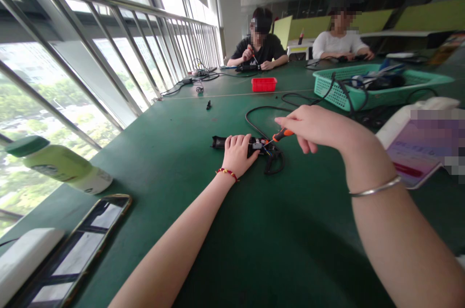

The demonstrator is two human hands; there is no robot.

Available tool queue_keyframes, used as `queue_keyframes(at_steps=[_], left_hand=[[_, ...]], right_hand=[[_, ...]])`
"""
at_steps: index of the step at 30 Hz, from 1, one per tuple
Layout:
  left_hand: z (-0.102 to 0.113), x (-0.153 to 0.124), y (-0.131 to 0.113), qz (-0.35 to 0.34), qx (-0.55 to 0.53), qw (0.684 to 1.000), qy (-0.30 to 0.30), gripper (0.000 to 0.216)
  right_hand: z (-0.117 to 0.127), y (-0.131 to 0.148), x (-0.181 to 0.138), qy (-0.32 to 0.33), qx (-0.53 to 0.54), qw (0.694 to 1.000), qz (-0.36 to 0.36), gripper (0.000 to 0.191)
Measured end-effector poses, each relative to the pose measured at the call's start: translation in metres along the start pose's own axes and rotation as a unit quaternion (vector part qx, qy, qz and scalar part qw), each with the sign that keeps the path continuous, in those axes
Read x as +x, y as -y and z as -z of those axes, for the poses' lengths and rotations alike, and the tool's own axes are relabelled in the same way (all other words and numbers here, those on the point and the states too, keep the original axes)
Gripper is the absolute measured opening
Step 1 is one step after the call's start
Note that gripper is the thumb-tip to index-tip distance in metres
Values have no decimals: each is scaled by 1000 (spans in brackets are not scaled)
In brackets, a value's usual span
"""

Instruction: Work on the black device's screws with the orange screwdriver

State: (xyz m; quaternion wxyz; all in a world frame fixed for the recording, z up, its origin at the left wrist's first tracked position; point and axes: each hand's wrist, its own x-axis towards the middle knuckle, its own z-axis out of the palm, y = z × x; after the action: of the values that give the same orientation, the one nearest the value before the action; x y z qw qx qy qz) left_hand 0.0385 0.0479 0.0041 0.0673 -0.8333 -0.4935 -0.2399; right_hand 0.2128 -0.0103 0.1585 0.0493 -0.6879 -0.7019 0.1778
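A black, tube-shaped corded device (219,142) lies on the green table, its casing open at the right end with small coloured wires showing. My left hand (237,152) is wrapped over its middle and presses it against the tabletop. In my right hand (315,125) is a screwdriver (283,134) with an orange and black handle, held at a slant. Its shaft points down left, with the tip at the exposed inner parts; whether it touches a screw is too small to tell. A black cord (250,113) loops behind the device.
A red basket (264,85) and a small black part (208,105) lie farther back. At right stand a turquoise basket (334,93) of cables and tools and a propped pink-purple panel (417,148). A bottle (61,165) and phone (83,245) lie left. Two people sit opposite.
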Motion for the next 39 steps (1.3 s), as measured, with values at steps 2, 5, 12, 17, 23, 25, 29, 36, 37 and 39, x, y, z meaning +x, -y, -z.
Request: queue_keyframes(at_steps=[2,5,12,17,23,25,29,36,37,39], left_hand=[[0,0,0,0,1,1000,0,46],[0,0,0,3,3,1000,2,46],[1,0,-1,4,2,1000,4,47],[0,0,0,0,8,1000,4,47],[0,0,0,2,6,1000,6,48],[1,0,-1,2,7,1000,8,48],[0,0,-1,2,7,1000,6,47],[-1,0,-1,-1,12,1000,2,49],[0,0,-1,0,12,1000,3,49],[0,1,0,1,12,1000,4,49]], right_hand=[[-1,-3,2,-8,11,1000,1,54],[-1,-13,6,-43,19,998,46,42],[1,-13,5,-49,12,997,61,31],[-2,-4,1,-26,3,999,19,52],[-1,-14,0,-77,-15,991,112,38],[-1,-18,2,-100,-33,987,125,41],[-1,-16,2,-64,-1,996,66,33],[0,-14,2,-28,22,999,41,34],[1,-16,4,-34,14,998,54,29],[2,-19,5,-50,-14,997,65,33]])
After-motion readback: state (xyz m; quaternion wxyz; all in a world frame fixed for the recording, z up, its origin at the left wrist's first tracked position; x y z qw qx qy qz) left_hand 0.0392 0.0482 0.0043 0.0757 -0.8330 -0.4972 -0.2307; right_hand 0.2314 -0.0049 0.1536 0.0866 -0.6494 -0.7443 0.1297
